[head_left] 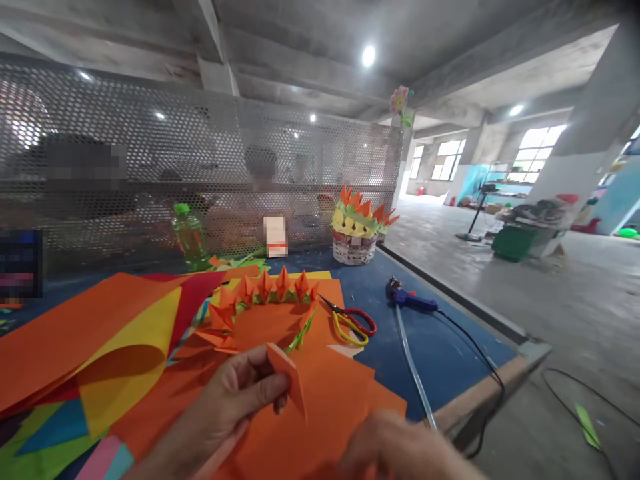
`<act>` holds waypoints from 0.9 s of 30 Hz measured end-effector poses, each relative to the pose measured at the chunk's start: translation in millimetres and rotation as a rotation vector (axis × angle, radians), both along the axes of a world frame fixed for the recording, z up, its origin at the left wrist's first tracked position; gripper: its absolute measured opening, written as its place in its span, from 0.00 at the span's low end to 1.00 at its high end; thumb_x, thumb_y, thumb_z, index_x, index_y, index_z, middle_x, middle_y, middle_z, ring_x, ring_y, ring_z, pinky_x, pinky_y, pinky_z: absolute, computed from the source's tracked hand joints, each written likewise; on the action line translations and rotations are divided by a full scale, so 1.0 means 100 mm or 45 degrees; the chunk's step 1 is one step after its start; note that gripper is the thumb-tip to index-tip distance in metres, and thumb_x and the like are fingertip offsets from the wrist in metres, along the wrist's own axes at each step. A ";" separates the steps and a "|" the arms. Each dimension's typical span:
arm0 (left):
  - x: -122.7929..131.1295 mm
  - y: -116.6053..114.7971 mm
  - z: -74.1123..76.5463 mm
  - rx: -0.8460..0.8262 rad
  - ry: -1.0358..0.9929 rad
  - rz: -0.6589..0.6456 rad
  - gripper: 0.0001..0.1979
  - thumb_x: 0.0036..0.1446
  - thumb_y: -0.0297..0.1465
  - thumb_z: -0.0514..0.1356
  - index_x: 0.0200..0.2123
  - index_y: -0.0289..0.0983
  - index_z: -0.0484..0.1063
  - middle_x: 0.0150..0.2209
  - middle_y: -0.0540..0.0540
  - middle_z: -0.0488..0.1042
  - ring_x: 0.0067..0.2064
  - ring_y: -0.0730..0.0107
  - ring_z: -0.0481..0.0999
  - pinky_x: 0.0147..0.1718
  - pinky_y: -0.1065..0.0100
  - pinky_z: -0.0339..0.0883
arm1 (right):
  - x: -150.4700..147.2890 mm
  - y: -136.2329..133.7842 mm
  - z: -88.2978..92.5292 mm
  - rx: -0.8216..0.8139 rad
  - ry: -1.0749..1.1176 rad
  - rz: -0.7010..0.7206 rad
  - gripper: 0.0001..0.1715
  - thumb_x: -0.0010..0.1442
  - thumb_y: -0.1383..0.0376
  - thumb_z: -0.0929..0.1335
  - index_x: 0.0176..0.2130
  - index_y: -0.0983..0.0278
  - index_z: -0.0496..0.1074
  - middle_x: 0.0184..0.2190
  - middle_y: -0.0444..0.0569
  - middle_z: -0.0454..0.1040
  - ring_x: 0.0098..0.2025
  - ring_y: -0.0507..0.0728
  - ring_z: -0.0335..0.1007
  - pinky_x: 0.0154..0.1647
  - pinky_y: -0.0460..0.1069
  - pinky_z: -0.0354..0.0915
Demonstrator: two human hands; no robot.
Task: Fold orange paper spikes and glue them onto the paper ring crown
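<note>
My left hand [250,388] is closed, pinching a small folded piece of orange paper [291,375] between thumb and fingers. My right hand [393,445] is low over the orange paper sheets [330,380]; motion blurs it, so its fingers cannot be made out. Just beyond my left hand a curved row of orange folded paper points [283,285] with green bases lies on the sheets. Scissors [353,323] with red and yellow handles rest partly open to the right of that row.
A blue glue gun [413,298] with a clear glue stick [413,367] and black cable lies on the blue tabletop [385,353]. Behind are a green-capped bottle [189,237], a paper-decorated basket [354,243] and a perforated metal screen [310,160]. Coloured sheets [135,320] cover the left.
</note>
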State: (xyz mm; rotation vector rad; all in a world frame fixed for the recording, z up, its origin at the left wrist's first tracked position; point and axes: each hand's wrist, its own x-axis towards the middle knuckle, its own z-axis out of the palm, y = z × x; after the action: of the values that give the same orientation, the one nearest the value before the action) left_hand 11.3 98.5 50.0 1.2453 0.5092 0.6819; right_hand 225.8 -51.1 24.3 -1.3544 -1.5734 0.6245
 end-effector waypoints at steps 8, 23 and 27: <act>-0.01 -0.01 0.08 0.118 0.042 0.065 0.12 0.56 0.41 0.71 0.35 0.38 0.81 0.31 0.50 0.77 0.30 0.77 0.69 0.31 0.77 0.66 | 1.98 0.82 0.31 -0.177 -1.010 -0.614 0.15 0.69 0.56 0.68 0.49 0.63 0.74 0.50 0.51 0.75 0.51 0.58 0.73 0.56 0.61 0.69; -0.01 0.06 0.10 0.177 0.250 0.288 0.17 0.55 0.46 0.65 0.32 0.36 0.78 0.29 0.49 0.76 0.30 0.73 0.72 0.34 0.71 0.66 | 2.49 1.26 -0.02 -0.459 -0.999 -0.661 0.19 0.68 0.55 0.70 0.53 0.64 0.72 0.50 0.50 0.75 0.47 0.56 0.75 0.48 0.56 0.73; -0.01 0.11 0.10 0.179 0.241 0.355 0.20 0.55 0.48 0.63 0.30 0.36 0.76 0.28 0.48 0.77 0.30 0.72 0.75 0.34 0.70 0.67 | 2.30 1.20 0.06 -0.372 -0.717 -0.697 0.19 0.67 0.52 0.70 0.46 0.64 0.72 0.34 0.43 0.73 0.31 0.50 0.70 0.33 0.48 0.70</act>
State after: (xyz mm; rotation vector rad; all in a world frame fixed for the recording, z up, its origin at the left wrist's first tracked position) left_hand 10.1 109.7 60.4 1.3930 0.8135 0.8495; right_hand 455.7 68.5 30.3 -2.2179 -1.4524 0.1320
